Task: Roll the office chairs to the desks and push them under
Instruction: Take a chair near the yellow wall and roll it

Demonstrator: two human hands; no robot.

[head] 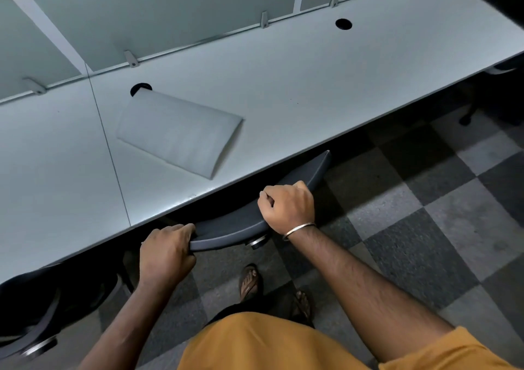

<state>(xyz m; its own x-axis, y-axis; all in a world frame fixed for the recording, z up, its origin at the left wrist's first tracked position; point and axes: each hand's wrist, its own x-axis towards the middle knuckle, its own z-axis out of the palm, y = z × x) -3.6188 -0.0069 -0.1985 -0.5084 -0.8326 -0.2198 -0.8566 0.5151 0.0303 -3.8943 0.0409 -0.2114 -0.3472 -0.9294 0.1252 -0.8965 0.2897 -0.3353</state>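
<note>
chair (pixel 249 222): dark curved backrest top, centre-lower frame, right against the counter's front edge; seat hidden under the counter, so it looks pushed in.
left hand (pixel 166 249): lower centre-left, fingers curled round the backrest's left end, thumb side up; grips it.
right hand (pixel 287 206): centre frame, fist closed over the backrest's top edge toward its right half; thin metal bangle (pixel 297 230) on the wrist.
counter (pixel 312 92): pale grey-white top, runs diag. from lower left to upper right; seam line at left where two tops meet.
pad (pixel 178 133): flat grey rectangle lying on the counter, centre-left, tilted; one corner just beside a round cable hole (pixel 141 89).
2nd cable hole (pixel 343 24): upper right of the counter.
screens (pixel 158 15): frosted panels along the counter's back edge, held by small metal clips.
2nd chair (pixel 42 318): dark, lower-left corner, partly under the counter.
floor (pixel 425 205): checkered grey/dark carpet tiles, right and bottom.
person: orange top at bottom edge, sandalled feet (pixel 249 282) below the chair.
</note>
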